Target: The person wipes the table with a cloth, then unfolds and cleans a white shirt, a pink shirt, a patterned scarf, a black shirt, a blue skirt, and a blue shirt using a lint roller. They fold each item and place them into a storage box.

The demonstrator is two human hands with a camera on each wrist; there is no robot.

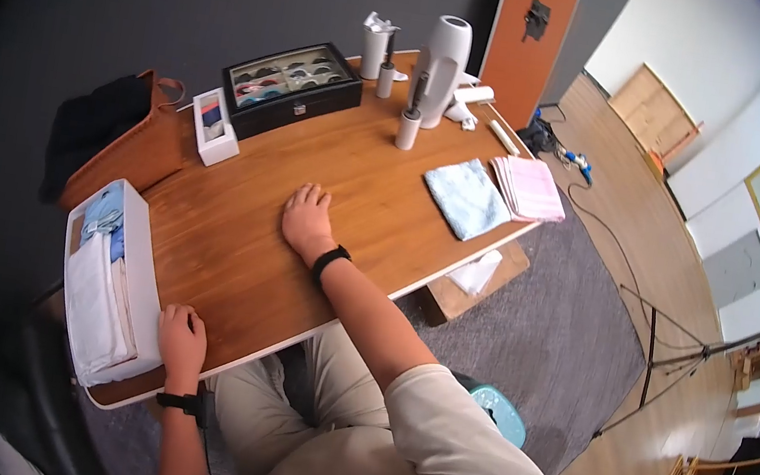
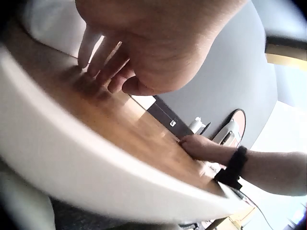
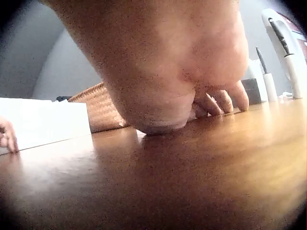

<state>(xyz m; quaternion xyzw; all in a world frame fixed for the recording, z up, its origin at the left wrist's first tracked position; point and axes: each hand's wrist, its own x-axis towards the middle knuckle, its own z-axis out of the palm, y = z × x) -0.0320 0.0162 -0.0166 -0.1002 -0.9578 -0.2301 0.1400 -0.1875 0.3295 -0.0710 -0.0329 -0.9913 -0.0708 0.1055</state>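
Observation:
My right hand (image 1: pixel 308 222) rests palm down near the middle of the wooden table (image 1: pixel 247 219). In the right wrist view its heel and fingertips (image 3: pixel 225 103) meet the tabletop, and nothing is held. Down at the table's near left, my left hand (image 1: pixel 182 338) rests with loosely bent fingers beside a long white box (image 1: pixel 148 249). That box holds folded white cloth (image 1: pixel 98 305) and blue cloth (image 1: pixel 105 211). The left wrist view shows the left fingertips (image 2: pixel 115 86) on the wood, with no object among them.
A black glasses case (image 1: pixel 296 109) and a small white box (image 1: pixel 214 148) stand at the back, near a brown basket (image 1: pixel 121 143). Farther right are a tall white appliance (image 1: pixel 443 71), white cylinders (image 1: pixel 407 133), a blue towel (image 1: pixel 466 198) and pink cloths (image 1: pixel 530 191).

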